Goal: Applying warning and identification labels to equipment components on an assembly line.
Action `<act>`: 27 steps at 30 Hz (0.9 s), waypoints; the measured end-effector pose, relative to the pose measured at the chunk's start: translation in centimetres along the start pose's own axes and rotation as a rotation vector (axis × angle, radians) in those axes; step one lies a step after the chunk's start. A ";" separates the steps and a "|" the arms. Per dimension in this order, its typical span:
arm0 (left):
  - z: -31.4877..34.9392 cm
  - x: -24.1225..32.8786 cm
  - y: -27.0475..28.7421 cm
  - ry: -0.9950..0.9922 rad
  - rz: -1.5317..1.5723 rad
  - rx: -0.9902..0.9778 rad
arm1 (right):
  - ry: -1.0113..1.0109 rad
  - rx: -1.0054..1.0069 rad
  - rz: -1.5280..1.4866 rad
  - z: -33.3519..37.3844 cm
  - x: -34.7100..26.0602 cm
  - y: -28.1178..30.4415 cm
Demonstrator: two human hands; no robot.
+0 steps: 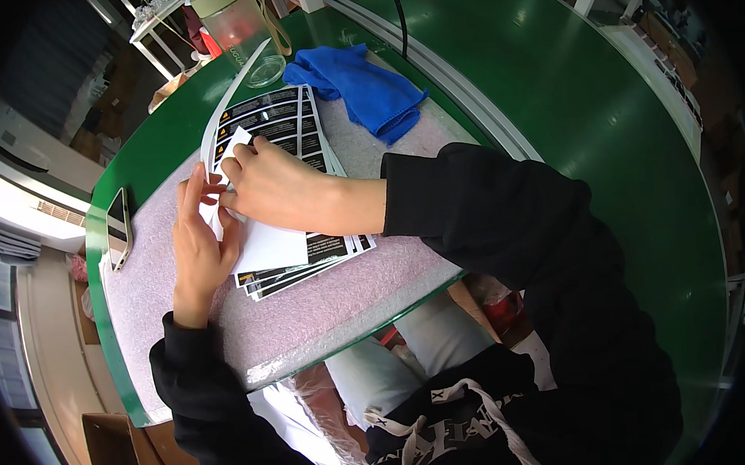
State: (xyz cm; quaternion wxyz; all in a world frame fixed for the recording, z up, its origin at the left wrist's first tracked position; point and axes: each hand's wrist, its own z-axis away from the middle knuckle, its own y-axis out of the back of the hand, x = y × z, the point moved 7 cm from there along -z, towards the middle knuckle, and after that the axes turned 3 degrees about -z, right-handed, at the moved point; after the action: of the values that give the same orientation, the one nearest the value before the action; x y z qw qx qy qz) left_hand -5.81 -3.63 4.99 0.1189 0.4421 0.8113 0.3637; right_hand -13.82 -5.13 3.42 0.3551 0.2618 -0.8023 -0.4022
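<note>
A stack of black label sheets (269, 112) with white borders lies on the padded mat. Over it is a plain white sheet (274, 246), its upper part bent up at my fingers. My left hand (200, 241) grips this sheet's left edge between thumb and fingers. My right hand (273, 183) reaches across from the right, its fingers closed on the sheet beside my left fingertips; the exact pinch point is hidden. A narrow white strip (229, 101) curls up and away along the stack's left side.
A blue cloth (361, 86) lies at the mat's far right, near a clear bottle (244, 37) with a strap. At the left edge rests a phone (119, 229). The pinkish foam mat (326, 315) covers part of the green table (638, 151). A metal rail (467, 101) runs behind.
</note>
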 end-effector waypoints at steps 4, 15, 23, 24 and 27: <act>0.1 0.0 -0.2 0.000 -0.005 -0.014 | -0.010 0.008 0.000 0.0 0.1 0.0; 0.0 -0.1 -0.3 0.004 0.015 -0.012 | -0.010 -0.011 -0.004 0.0 0.2 0.2; -0.4 0.7 1.1 -0.048 -0.124 0.101 | -0.014 0.034 -0.071 -0.3 0.8 -0.1; -0.4 0.7 1.3 -0.048 -0.147 0.133 | -0.017 0.036 -0.086 -0.2 1.0 -0.1; -0.2 0.8 1.1 -0.046 -0.138 0.125 | -0.019 0.053 -0.097 -0.2 1.0 -0.1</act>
State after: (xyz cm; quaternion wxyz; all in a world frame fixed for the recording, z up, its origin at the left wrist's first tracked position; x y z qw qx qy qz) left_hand -5.68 -2.72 5.98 0.1346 0.4001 0.8579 0.2931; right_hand -14.30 -5.97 3.78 0.3203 0.3056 -0.8025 -0.4001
